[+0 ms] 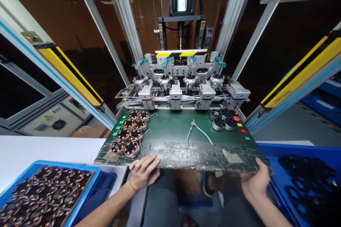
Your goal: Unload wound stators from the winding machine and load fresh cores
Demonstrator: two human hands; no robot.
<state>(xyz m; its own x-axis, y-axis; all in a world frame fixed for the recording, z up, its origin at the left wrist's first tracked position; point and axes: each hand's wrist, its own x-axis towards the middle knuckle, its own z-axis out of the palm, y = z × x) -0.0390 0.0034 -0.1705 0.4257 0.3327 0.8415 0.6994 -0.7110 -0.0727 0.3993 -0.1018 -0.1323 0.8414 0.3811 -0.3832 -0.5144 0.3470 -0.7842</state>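
My left hand (144, 173) rests on the front edge of the green worktop (170, 138), its fingers laid over the edge and holding nothing. At the right front corner is my right hand (257, 181); its thumb touches the edge, and the other fingers are partly hidden below it. Pliers (193, 127) with light blue handles lie spread on the worktop between the hands. Beyond my left hand stand several copper-wound stators (131, 148) in two columns. Several bare stator cores (218, 124), with no copper wire showing, are grouped at the right rear.
A winding machine (176, 94) with several stations spans the back. Yellow safety bars (71, 74) flank it. Coloured buttons (243, 131) sit along the right side. One blue tray (97, 175) of wound stators is at the left; another blue bin (269, 150) holds dark parts.
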